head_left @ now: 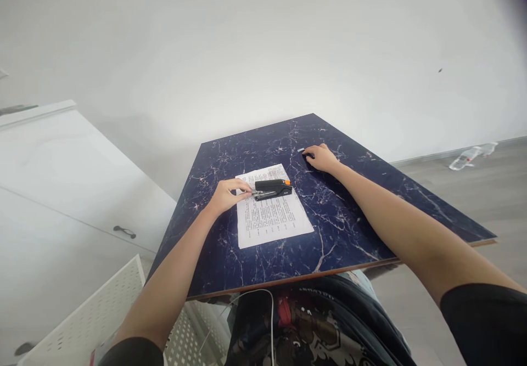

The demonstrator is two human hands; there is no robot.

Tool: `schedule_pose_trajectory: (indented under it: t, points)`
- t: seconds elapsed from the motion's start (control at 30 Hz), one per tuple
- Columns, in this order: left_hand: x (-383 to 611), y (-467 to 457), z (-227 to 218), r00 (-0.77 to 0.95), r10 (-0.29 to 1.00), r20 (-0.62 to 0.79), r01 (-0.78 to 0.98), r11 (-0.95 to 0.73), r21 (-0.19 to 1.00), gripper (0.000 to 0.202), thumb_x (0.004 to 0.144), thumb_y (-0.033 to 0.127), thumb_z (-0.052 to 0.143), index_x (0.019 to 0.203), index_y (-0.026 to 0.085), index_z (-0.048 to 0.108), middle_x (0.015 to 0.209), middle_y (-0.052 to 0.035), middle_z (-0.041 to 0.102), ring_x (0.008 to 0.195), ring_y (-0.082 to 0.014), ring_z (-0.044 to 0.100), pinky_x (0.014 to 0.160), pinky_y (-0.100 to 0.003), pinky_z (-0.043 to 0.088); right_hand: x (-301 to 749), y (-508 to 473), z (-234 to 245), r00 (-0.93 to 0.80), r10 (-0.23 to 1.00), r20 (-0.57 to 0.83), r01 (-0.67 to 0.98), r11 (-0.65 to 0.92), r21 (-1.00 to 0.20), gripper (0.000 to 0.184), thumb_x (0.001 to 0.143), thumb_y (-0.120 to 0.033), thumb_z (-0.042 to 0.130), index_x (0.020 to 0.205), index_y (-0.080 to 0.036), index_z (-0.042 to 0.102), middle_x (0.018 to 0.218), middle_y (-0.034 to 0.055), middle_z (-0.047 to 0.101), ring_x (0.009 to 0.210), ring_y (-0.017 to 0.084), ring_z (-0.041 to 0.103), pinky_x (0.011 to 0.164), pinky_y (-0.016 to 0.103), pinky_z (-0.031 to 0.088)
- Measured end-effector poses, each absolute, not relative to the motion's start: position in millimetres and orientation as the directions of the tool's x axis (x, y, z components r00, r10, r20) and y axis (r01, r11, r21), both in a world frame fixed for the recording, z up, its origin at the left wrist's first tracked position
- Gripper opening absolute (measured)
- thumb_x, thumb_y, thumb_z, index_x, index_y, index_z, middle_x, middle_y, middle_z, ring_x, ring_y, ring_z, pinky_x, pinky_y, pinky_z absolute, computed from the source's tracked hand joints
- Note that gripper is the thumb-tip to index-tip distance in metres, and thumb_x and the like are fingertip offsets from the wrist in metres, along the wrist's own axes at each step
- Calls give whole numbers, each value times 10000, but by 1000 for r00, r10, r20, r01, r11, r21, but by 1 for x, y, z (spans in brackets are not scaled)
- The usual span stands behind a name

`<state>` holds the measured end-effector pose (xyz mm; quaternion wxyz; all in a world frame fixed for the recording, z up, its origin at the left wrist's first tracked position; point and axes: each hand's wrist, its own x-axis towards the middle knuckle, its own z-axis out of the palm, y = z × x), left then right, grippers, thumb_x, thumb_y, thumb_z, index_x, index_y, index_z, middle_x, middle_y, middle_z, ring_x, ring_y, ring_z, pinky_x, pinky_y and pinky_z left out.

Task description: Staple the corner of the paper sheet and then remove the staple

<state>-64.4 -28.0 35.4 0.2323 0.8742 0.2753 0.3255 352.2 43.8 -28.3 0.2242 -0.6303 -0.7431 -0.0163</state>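
A black stapler (274, 190) with an orange end lies over printed sheets of paper (272, 223) on the dark blue marbled table. My left hand (227, 195) comes in from the left, thumb and fingers closed on the metal end of the stapler. Farther back and to the right, my right hand (321, 158) rests on the table with its fingers curled together. At its fingertips is a small silvery strip (301, 150), which looks like a strip of staples. The fingers partly hide it.
The table (251, 275) has its back edge by a pale wall. A white cabinet (82, 179) with dark handles and a perforated cream-coloured rack (78, 327) stand at the left. A clear plastic bottle (467, 158) lies on the floor at the right. A white cable (272, 322) hangs near my lap.
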Motion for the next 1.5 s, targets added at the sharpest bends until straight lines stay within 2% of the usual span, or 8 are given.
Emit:
schedule_pose_trajectory:
  t: [0.2, 0.53, 0.93, 1.5]
  points:
    - [-65, -29, 37, 681, 603, 415, 315, -753, 577, 68, 864, 283, 771, 872, 248, 828, 922, -63, 802, 859, -209, 752, 872, -381, 595, 355, 48, -33, -109, 926, 362, 940, 214, -264, 386, 926, -252, 497, 1198, -189, 765, 1298, 80, 720, 1142, 305, 601, 1093, 450, 345]
    - [-65, -27, 34, 680, 630, 375, 367, -736, 569, 67, 858, 270, 767, 872, 250, 829, 933, -60, 804, 876, -214, 757, 898, -390, 593, 355, 48, -33, -118, 925, 362, 942, 220, -255, 382, 940, -254, 488, 1193, -180, 764, 1300, 78, 721, 1137, 311, 606, 1099, 449, 351]
    - [-66, -27, 35, 660, 604, 446, 334, -768, 547, 72, 868, 284, 772, 889, 241, 826, 928, -57, 805, 858, -206, 759, 857, -363, 598, 354, 47, -32, -105, 927, 361, 941, 210, -265, 395, 919, -259, 496, 1199, -184, 763, 1297, 81, 722, 1124, 305, 600, 1084, 442, 348]
    - [-64, -24, 31, 725, 589, 356, 353, -762, 543, 94, 881, 276, 738, 892, 245, 826, 934, -60, 805, 876, -212, 758, 877, -384, 593, 354, 45, -30, -114, 927, 357, 938, 219, -270, 399, 930, -253, 486, 1196, -148, 763, 1299, 103, 718, 1131, 307, 584, 1087, 434, 344]
